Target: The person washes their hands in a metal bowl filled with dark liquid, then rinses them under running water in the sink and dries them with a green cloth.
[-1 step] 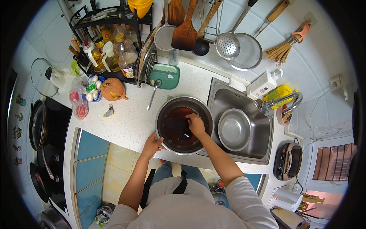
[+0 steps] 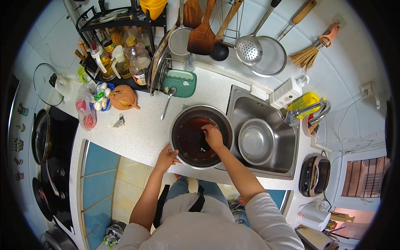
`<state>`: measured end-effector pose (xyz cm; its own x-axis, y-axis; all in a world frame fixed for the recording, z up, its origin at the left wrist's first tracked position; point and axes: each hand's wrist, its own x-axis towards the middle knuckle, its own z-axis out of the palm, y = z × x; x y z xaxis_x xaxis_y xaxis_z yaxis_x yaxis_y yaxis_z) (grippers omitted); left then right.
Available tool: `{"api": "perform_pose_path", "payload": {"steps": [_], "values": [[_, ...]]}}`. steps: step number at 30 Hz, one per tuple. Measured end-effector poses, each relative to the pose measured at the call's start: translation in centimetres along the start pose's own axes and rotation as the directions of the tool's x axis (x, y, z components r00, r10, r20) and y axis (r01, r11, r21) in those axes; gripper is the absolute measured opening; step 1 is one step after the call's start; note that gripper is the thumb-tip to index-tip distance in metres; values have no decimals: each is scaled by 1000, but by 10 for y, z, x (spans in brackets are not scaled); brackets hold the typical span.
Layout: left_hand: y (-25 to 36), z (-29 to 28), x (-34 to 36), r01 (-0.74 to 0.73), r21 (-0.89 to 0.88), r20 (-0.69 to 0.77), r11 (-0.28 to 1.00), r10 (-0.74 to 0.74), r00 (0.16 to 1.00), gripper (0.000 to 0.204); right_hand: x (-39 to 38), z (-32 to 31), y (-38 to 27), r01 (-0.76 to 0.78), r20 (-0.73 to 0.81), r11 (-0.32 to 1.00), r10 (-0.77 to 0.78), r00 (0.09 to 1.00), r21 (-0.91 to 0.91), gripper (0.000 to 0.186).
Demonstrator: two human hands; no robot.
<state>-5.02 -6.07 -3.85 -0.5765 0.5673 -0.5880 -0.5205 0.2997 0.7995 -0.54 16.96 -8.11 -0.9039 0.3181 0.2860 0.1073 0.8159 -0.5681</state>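
A round steel basin [image 2: 176,155] holding dark reddish-brown liquid [image 2: 192,134] stands on the counter, close to the front edge and left of the sink. At its lower left side, my left hand [image 2: 166,158] holds the rim, thumb up and fingers against the outer wall. My right hand [image 2: 213,136] reaches over the basin's right side, its curled fingers drawn together at the liquid's surface. Whatever those fingertips may hold is hidden. A spoon [image 2: 168,104] lies left of the basin, its bowl resting on a green tray [image 2: 185,84].
To the right, the sink [image 2: 287,166] contains another metal bowl [image 2: 256,141]. On the left are a brown clay-like pot [image 2: 123,97], a carton of eggs [image 2: 101,96] and a bagged item [image 2: 86,112]. Ladles and a strainer [image 2: 268,56] hang along the back wall.
The fingers of my right hand have shifted very slightly, and the bright reflection on the liquid has broken up into ripples. My left hand and the basin stay put.
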Motion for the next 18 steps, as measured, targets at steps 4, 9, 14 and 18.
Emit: {"api": "perform_pose_path", "payload": {"steps": [4,9,14,18], "values": [[-2,-1,-1,-1,-14,-16,1000,0,1000,34,13,8,-21,-327,128,938,340,932,-115,18],[1,1,-1,-1,3,-12,1000,1,1000,33,5,29,-20,-38,223,950,111,968,-310,35],[0,-2,-1,9,6,1,1000,-9,1000,33,-15,32,-43,90,454,946,65,888,-311,52],[-1,0,0,3,13,-11,1000,-2,1000,32,-26,24,-43,188,507,916,19,862,-355,54]]}}
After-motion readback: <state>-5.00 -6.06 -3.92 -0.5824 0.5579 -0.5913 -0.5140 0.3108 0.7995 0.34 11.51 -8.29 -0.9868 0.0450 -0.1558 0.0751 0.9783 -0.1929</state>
